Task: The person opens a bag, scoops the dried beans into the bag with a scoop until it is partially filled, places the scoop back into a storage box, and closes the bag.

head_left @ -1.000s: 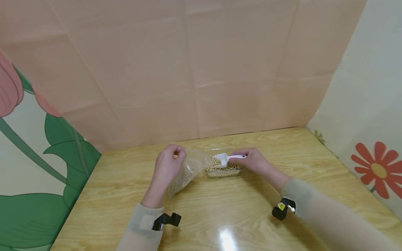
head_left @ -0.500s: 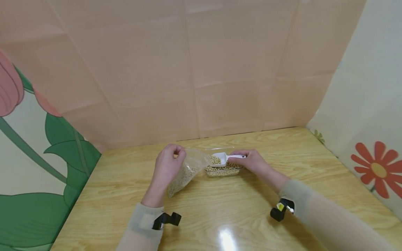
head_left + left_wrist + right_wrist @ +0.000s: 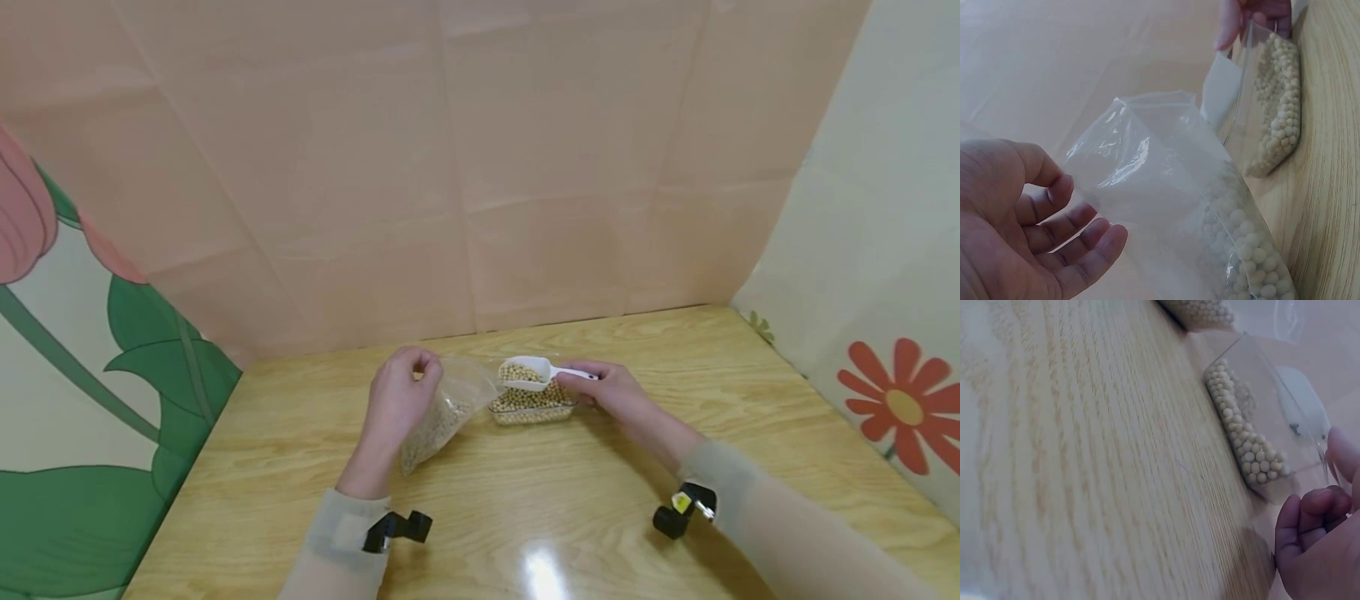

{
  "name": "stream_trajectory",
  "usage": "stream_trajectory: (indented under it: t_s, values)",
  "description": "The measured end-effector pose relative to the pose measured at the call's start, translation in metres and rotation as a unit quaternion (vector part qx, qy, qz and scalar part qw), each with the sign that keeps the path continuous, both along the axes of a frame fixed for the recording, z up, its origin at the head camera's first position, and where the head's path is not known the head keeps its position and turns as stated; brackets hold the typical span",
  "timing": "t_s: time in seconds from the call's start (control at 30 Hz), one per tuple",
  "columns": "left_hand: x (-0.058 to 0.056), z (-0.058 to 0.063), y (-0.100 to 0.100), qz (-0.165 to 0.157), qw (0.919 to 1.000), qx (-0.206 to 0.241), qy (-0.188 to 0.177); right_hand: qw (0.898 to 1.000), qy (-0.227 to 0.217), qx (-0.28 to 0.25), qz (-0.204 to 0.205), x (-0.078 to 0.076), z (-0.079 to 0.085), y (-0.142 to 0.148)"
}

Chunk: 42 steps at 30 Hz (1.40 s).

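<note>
My left hand point(image 3: 401, 396) pinches the edge of a clear plastic bag point(image 3: 1141, 150) between thumb and finger. Pale round beans, like soybeans, fill the bag's lower part, and its mouth leans toward a clear box. In the head view my right hand point(image 3: 611, 392) grips the handle of a small white scoop point(image 3: 542, 372) heaped with the same beans. The scoop is level over the clear box point(image 3: 532, 414), its tip right by the bag's mouth. Beans lie in the box, seen through its wall in the right wrist view, where the scoop point(image 3: 1302, 400) shows behind it.
The box and bag sit on a wood-grain table point(image 3: 480, 500). A pink sheet point(image 3: 465, 167) covers the wall behind. Flower-patterned panels point(image 3: 885, 333) stand at both sides. Each sleeve carries a black wrist camera point(image 3: 397, 529).
The scoop has risen out of the beans in the box and now shows a full heap. My right hand has shifted slightly right with it. My left hand and the bag stay nearly still.
</note>
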<state>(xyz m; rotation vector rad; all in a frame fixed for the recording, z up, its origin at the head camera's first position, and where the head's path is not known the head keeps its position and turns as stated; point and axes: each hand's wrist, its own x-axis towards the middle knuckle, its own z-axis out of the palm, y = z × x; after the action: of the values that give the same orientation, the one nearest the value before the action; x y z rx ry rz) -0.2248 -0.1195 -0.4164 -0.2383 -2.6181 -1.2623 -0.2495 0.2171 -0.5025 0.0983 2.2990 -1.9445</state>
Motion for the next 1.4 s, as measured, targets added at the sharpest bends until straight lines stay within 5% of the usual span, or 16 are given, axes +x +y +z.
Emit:
stream_trajectory:
  t_s: [0.4,0.87,1.4]
  values:
    - [0.0,0.0,0.0,-0.001,1.0,0.003,-0.005,0.996,0.008,-0.088,-0.005,0.006,0.005,0.014]
    - [0.001,0.0,0.0,0.0,1.0,-0.001,0.002,0.995,0.049,-0.083,0.026,0.016,0.043,0.003]
    - [0.0,0.0,0.0,0.006,1.0,-0.003,-0.001,0.997,0.046,-0.034,0.056,0.02,0.06,-0.017]
